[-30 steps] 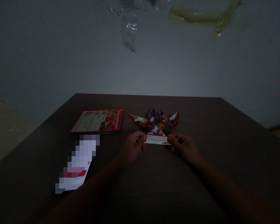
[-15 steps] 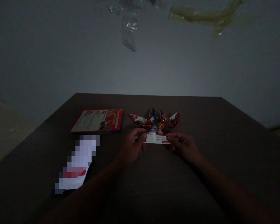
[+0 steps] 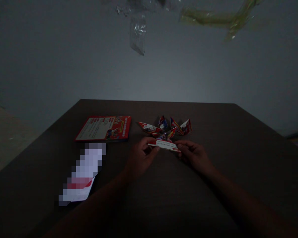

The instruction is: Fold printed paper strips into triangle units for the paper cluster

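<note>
The folded paper (image 3: 166,145) showed a white, text-printed strip with red near its ends, between both hands and just in front of the colourful folded pieces (image 3: 187,126). The right hand (image 3: 193,154) pinched its right end; the left hand (image 3: 140,155) held the other between thumb and fingers. Half a second earlier it ran level; now its left end sat higher.

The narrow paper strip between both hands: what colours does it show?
The paper strip is white with red near both ends; head view.
</note>
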The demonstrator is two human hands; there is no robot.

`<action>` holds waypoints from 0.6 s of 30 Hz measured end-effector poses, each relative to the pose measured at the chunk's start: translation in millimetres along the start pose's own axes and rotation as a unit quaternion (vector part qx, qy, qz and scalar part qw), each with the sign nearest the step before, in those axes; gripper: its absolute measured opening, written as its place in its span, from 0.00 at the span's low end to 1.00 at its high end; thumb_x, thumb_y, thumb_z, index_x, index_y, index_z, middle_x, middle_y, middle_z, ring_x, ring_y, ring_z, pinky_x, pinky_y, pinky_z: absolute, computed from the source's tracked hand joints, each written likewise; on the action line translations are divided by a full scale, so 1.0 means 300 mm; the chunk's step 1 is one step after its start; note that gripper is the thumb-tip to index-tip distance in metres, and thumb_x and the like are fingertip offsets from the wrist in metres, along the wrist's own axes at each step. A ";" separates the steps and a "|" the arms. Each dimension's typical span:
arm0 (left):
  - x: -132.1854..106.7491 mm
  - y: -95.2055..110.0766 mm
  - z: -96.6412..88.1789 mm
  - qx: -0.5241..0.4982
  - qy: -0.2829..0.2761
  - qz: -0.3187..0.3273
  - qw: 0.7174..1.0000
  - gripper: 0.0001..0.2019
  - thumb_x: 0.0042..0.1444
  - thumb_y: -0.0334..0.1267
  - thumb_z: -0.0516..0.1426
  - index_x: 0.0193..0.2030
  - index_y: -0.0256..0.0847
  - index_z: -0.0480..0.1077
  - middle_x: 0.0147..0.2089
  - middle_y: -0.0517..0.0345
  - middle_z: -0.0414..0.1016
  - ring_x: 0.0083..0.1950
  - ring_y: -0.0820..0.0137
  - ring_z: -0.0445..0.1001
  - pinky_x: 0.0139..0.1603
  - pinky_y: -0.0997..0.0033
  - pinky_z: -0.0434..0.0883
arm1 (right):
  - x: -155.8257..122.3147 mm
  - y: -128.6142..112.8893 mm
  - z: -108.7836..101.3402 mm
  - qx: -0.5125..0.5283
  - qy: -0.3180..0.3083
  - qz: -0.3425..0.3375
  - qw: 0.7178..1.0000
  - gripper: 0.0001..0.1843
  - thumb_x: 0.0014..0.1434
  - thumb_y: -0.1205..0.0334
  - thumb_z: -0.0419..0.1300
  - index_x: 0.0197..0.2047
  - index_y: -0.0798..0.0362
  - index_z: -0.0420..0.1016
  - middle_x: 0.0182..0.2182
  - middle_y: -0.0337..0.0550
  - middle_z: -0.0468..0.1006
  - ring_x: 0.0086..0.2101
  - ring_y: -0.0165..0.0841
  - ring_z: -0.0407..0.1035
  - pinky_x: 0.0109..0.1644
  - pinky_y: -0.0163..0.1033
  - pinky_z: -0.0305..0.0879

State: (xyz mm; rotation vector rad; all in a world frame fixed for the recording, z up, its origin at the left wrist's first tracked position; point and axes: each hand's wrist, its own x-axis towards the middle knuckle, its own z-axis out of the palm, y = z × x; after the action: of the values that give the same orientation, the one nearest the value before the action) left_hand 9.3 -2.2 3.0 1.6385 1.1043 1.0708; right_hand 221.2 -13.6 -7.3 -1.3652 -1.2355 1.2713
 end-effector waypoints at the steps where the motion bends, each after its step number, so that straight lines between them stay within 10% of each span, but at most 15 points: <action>1: 0.000 0.001 0.000 0.006 -0.001 0.002 1.000 0.15 0.53 0.40 0.57 0.45 0.37 0.67 0.39 0.53 0.76 0.36 0.68 0.75 0.35 0.72 0.70 | -0.003 0.000 0.003 -0.009 -0.001 0.001 1.000 0.22 0.52 0.50 0.60 0.44 0.58 0.73 0.19 0.36 0.69 0.17 0.23 0.56 0.20 0.30 0.50; 18: -0.015 0.008 0.010 0.162 -0.011 0.059 0.985 0.17 0.56 0.37 0.53 0.52 0.40 0.62 0.35 0.56 0.74 0.32 0.72 0.73 0.31 0.74 0.69 | -0.025 0.002 0.013 -0.164 -0.047 -0.117 0.978 0.19 0.54 0.54 0.59 0.47 0.53 0.72 0.26 0.37 0.67 0.25 0.28 0.62 0.28 0.32 0.59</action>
State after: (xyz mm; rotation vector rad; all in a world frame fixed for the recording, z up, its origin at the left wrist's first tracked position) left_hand 11.7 -7.8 3.5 1.9869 1.2296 0.9820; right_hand 217.5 -21.0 -7.2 -1.3493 -1.6767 1.0063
